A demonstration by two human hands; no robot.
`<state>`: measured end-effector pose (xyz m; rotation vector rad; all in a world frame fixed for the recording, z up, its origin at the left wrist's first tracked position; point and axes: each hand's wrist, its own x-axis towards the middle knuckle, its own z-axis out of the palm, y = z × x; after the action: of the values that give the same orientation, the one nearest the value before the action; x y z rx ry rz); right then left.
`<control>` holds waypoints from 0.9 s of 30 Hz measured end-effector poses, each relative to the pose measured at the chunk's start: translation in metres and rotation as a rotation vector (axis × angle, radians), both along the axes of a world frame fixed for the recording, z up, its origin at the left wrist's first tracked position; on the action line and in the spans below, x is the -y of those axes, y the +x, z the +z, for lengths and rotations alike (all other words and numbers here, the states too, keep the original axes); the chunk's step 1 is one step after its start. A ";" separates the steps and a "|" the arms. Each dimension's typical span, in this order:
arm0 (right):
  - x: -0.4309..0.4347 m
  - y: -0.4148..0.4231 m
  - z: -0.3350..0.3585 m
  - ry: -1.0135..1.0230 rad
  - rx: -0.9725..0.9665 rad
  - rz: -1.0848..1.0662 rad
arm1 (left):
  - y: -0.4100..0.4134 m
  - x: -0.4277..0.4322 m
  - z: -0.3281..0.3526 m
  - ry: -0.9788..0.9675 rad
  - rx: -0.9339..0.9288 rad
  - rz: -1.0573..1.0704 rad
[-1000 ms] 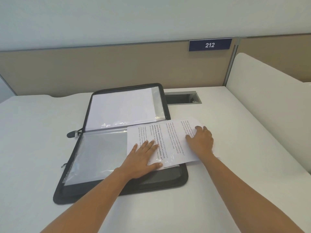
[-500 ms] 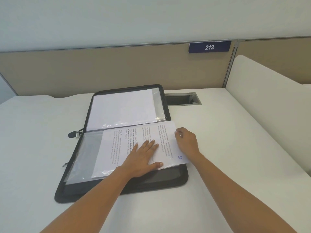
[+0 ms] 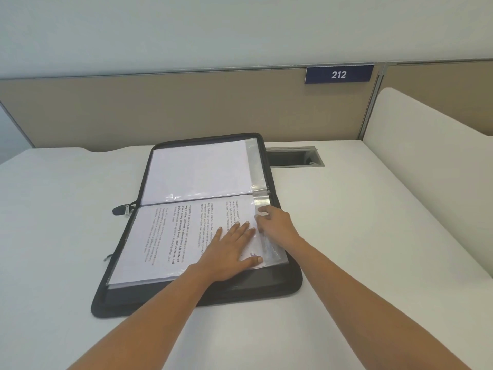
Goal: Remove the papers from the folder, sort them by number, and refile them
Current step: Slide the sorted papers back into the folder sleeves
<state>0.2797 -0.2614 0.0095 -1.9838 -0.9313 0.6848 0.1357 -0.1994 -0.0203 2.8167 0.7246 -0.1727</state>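
Note:
A black zip folder (image 3: 248, 289) lies open on the white desk. Its far half holds a clear sleeve with a blank white sheet (image 3: 197, 172). In the near half a printed sheet (image 3: 170, 241) lies almost fully inside a clear sleeve (image 3: 262, 201), text running sideways. My left hand (image 3: 232, 252) lies flat on the sheet's right part, fingers straight. My right hand (image 3: 274, 222) is at the sleeve's right opening, with curled fingertips on the paper's right edge. Whether it pinches the paper or the plastic is unclear.
A tan partition with a blue "212" sign (image 3: 338, 74) runs along the back. A grey cable tray opening (image 3: 293, 156) is set in the desk (image 3: 373, 236) just right of the folder. A white side panel (image 3: 432, 156) rises on the right.
The printed sheet has slid leftward from lying half outside the folder to sitting inside the near sleeve. My right hand followed its right edge inward; my left hand stayed pressing on it.

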 end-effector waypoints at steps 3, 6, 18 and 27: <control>0.001 -0.001 0.000 0.008 -0.093 -0.008 | 0.000 0.000 -0.002 -0.007 0.016 0.005; 0.005 0.002 0.002 0.010 -0.096 -0.024 | 0.000 0.001 -0.002 -0.016 0.032 0.009; 0.011 0.009 -0.006 -0.038 -0.035 -0.139 | -0.016 -0.018 0.009 -0.098 0.180 0.105; 0.005 -0.018 -0.003 -0.170 0.599 -0.197 | -0.057 -0.077 0.019 -0.050 0.165 0.289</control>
<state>0.2616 -0.2662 0.0064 -2.4533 -1.0178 0.0460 0.0787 -0.1221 -0.0017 2.6028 1.0566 0.0883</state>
